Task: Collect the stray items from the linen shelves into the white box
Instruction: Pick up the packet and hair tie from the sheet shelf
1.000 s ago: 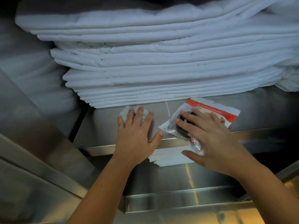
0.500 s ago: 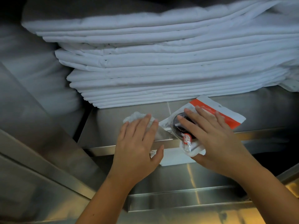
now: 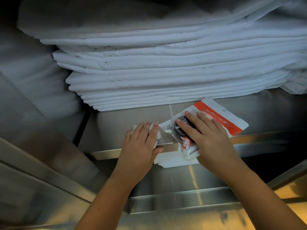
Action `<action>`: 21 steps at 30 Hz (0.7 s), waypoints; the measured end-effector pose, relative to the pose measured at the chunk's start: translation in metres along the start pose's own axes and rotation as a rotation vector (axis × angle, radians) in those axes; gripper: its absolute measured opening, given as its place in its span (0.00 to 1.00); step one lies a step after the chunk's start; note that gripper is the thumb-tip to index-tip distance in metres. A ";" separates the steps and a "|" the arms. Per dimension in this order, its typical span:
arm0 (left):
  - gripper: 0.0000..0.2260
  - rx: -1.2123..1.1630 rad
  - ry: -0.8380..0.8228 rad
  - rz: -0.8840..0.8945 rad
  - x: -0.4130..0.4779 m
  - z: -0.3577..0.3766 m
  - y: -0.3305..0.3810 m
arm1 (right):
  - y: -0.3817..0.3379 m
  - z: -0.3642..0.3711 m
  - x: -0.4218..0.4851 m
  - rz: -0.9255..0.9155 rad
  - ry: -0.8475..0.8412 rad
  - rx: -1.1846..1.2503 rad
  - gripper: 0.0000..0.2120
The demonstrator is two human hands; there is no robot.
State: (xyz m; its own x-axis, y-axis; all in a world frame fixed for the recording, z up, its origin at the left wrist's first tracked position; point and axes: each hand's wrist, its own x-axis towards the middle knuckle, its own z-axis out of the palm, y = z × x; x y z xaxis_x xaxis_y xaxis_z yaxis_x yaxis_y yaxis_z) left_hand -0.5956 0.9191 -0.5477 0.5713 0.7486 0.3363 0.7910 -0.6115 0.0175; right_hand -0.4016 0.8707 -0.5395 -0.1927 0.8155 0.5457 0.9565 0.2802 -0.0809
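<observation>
Stainless-steel shelving fills the view, with two levels showing: an upper shelf (image 3: pixel 126 123) and a lower shelf (image 3: pixel 166 180) beneath its front lip. One tall stack of folded white linen (image 3: pixel 166 77) sits at the back of the upper shelf; its layers run together too much to count exactly. Two stray items lie on the bare metal in front of the stack, just beside each other.

The first is one crumpled white wad (image 3: pixel 158 136). The left hand (image 3: pixel 141 146) lies flat over it with its fingers nearly straight and its thumb out along the shelf edge.

The second is one clear plastic packet (image 3: pixel 222 117) with an orange-red band, holding one round black item (image 3: pixel 179 130). The right hand (image 3: pixel 211 140) presses on it with straight, spread fingers; its thumb is hidden. The packet's near end overhangs the shelf lip.

One thin pile of flat white sheets (image 3: pixel 172 161) rests on the lower shelf, below both hands.
</observation>
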 end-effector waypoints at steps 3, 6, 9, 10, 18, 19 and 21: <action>0.20 0.003 0.051 0.041 -0.008 -0.001 0.003 | -0.009 -0.002 -0.005 0.041 0.012 -0.020 0.38; 0.23 0.048 0.093 0.080 -0.014 -0.005 0.004 | -0.015 -0.004 -0.011 0.036 0.027 -0.059 0.33; 0.24 0.076 0.119 0.111 -0.021 -0.011 0.006 | -0.020 -0.011 -0.017 0.011 0.033 -0.090 0.28; 0.24 0.086 0.133 0.119 -0.023 -0.013 0.006 | -0.023 -0.014 -0.017 0.000 0.029 -0.096 0.27; 0.25 0.031 0.176 0.179 -0.030 -0.058 0.015 | -0.042 -0.063 -0.007 -0.035 0.084 -0.146 0.13; 0.24 0.034 0.190 0.183 -0.031 -0.064 0.016 | -0.044 -0.070 -0.006 -0.038 0.089 -0.148 0.13; 0.24 0.032 0.235 0.197 -0.033 -0.078 0.019 | -0.050 -0.086 -0.005 -0.037 0.095 -0.150 0.16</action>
State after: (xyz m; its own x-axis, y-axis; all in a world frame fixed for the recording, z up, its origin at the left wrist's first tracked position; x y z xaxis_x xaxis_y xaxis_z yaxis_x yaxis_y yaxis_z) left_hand -0.6160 0.8629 -0.4850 0.6511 0.5340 0.5393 0.6786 -0.7279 -0.0984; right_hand -0.4292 0.8093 -0.4664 -0.2132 0.7526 0.6230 0.9725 0.2246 0.0616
